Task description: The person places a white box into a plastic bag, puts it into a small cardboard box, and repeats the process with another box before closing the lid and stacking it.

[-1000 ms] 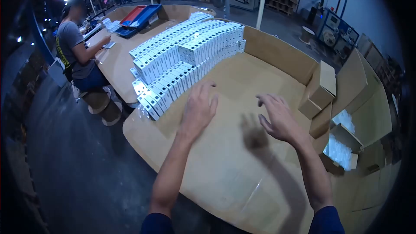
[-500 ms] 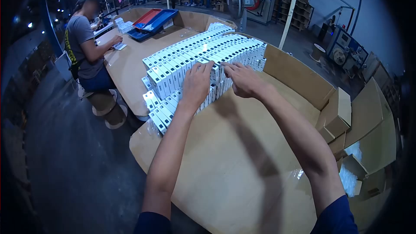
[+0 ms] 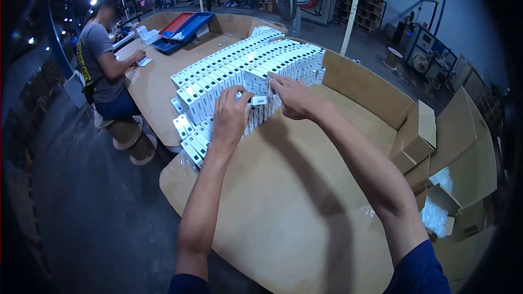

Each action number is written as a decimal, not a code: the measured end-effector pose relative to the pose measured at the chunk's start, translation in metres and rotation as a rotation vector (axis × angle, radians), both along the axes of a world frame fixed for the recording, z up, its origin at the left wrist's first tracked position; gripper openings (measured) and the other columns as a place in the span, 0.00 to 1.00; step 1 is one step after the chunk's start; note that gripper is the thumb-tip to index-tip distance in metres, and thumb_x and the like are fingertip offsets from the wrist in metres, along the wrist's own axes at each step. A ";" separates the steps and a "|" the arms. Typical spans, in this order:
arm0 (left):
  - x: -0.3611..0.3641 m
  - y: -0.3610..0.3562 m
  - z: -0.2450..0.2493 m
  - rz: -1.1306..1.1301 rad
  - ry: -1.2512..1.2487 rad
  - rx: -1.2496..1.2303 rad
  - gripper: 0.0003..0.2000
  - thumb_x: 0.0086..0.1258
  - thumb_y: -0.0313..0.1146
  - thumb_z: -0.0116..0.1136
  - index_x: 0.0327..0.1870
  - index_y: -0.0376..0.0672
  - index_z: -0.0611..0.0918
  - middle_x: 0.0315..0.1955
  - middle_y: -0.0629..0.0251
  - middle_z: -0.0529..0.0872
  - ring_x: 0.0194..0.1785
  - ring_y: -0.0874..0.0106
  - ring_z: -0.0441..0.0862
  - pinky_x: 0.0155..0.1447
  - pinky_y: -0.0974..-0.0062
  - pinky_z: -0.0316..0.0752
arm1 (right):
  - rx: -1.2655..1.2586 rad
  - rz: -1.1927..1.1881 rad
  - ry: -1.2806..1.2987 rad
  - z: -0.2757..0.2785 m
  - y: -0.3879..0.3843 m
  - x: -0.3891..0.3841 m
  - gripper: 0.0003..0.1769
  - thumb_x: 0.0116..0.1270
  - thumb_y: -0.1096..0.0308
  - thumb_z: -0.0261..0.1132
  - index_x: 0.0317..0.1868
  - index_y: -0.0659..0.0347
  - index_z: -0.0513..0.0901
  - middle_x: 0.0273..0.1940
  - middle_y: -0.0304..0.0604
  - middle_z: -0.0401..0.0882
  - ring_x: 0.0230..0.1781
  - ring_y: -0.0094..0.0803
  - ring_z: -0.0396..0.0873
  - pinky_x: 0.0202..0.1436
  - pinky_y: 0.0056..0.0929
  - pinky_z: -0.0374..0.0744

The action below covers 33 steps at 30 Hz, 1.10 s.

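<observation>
White box (image 3: pixel 260 100) is at the front side of the long rows of similar boxes (image 3: pixel 212 79), which stand on the table (image 3: pixel 261 201). The left hand (image 3: pixel 229 117) is grasping its near end with the fingertips. The right hand (image 3: pixel 297 99) has bent fingers close to its other end; whether they grip something, I cannot tell.

Seated person's face (image 3: pixel 108 15) blurred.

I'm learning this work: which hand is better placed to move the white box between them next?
Probably the left hand: its fingers grip the white box at one end, while the right hand seems to reach against the stacked boxes.
</observation>
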<state>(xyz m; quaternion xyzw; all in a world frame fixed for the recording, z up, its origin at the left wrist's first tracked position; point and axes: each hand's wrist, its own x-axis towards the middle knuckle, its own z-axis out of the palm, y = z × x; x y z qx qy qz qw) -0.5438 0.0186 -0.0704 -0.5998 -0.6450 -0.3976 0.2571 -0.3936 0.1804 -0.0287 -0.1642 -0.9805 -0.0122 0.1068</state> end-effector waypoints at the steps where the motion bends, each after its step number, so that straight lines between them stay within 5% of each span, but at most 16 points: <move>1: 0.010 -0.008 0.002 -0.022 -0.033 -0.002 0.16 0.58 0.18 0.71 0.49 0.40 0.85 0.51 0.57 0.82 0.57 0.54 0.81 0.61 0.58 0.77 | -0.063 -0.015 0.048 0.003 -0.006 0.007 0.37 0.59 0.79 0.60 0.73 0.64 0.66 0.78 0.60 0.62 0.78 0.56 0.63 0.75 0.57 0.69; 3: 0.031 -0.021 0.001 -0.092 -0.096 0.018 0.16 0.58 0.17 0.69 0.49 0.38 0.84 0.51 0.56 0.81 0.57 0.53 0.81 0.61 0.58 0.77 | -0.119 0.011 0.252 -0.004 -0.018 0.031 0.33 0.65 0.79 0.56 0.73 0.61 0.65 0.74 0.71 0.64 0.76 0.64 0.66 0.75 0.54 0.70; 6: 0.078 -0.040 -0.006 -0.208 -0.158 0.037 0.17 0.57 0.14 0.68 0.49 0.36 0.82 0.50 0.54 0.81 0.56 0.52 0.81 0.59 0.57 0.78 | -0.538 -0.158 0.466 -0.004 -0.065 0.093 0.29 0.76 0.69 0.59 0.75 0.57 0.65 0.70 0.66 0.72 0.66 0.55 0.78 0.67 0.47 0.78; 8: 0.120 -0.053 -0.013 -0.297 -0.199 0.061 0.17 0.57 0.14 0.68 0.48 0.37 0.81 0.49 0.54 0.80 0.55 0.52 0.81 0.58 0.58 0.78 | -1.091 -0.218 0.422 0.008 -0.101 0.140 0.31 0.82 0.58 0.60 0.79 0.53 0.62 0.62 0.56 0.79 0.53 0.38 0.83 0.57 0.36 0.83; 10: 0.164 -0.063 -0.011 -0.362 -0.138 0.060 0.17 0.56 0.15 0.70 0.45 0.36 0.80 0.48 0.54 0.80 0.53 0.54 0.81 0.56 0.58 0.78 | -1.341 -0.046 0.571 -0.013 -0.120 0.182 0.32 0.83 0.58 0.60 0.81 0.53 0.62 0.55 0.44 0.79 0.48 0.26 0.78 0.51 0.28 0.83; 16: 0.269 -0.092 -0.005 -0.612 -0.118 -0.146 0.16 0.54 0.22 0.76 0.40 0.38 0.79 0.45 0.58 0.82 0.48 0.57 0.81 0.50 0.58 0.76 | -1.330 -0.171 0.783 -0.030 -0.170 0.301 0.17 0.81 0.68 0.61 0.66 0.61 0.78 0.51 0.39 0.82 0.39 0.18 0.80 0.45 0.24 0.81; 18: 0.294 -0.090 0.010 -0.686 -0.150 -0.223 0.15 0.56 0.26 0.76 0.39 0.40 0.79 0.42 0.60 0.82 0.46 0.58 0.81 0.48 0.60 0.75 | -1.491 -0.247 0.823 -0.020 -0.185 0.344 0.13 0.81 0.70 0.58 0.60 0.66 0.80 0.50 0.41 0.82 0.31 0.21 0.83 0.33 0.22 0.87; 21: 0.334 -0.073 0.043 -0.790 -0.096 -0.223 0.11 0.66 0.33 0.72 0.39 0.41 0.80 0.36 0.62 0.82 0.42 0.60 0.81 0.44 0.64 0.72 | -1.372 -0.302 0.896 -0.016 -0.193 0.409 0.12 0.81 0.72 0.57 0.57 0.67 0.81 0.50 0.42 0.82 0.34 0.23 0.84 0.35 0.25 0.91; 24: 0.392 -0.034 0.067 -0.960 -0.052 -0.227 0.05 0.70 0.26 0.64 0.39 0.37 0.79 0.34 0.56 0.80 0.37 0.57 0.79 0.43 0.63 0.74 | -1.215 -0.425 0.973 -0.009 -0.196 0.474 0.11 0.81 0.75 0.56 0.54 0.66 0.84 0.49 0.41 0.83 0.36 0.23 0.85 0.37 0.24 0.92; 30: 0.527 0.096 0.098 -1.007 0.132 -0.289 0.05 0.71 0.22 0.57 0.42 0.31 0.82 0.37 0.44 0.84 0.42 0.45 0.84 0.47 0.53 0.78 | -0.488 -0.684 1.060 0.022 -0.152 0.595 0.11 0.78 0.77 0.58 0.49 0.63 0.88 0.36 0.42 0.83 0.33 0.23 0.84 0.35 0.23 0.87; 33: 0.584 0.160 0.110 -0.729 0.464 -0.778 0.09 0.65 0.19 0.60 0.43 0.33 0.89 0.45 0.42 0.89 0.52 0.48 0.87 0.54 0.58 0.83 | -0.290 -0.804 0.907 0.028 -0.110 0.630 0.11 0.75 0.68 0.63 0.51 0.57 0.89 0.33 0.49 0.82 0.35 0.37 0.81 0.40 0.34 0.80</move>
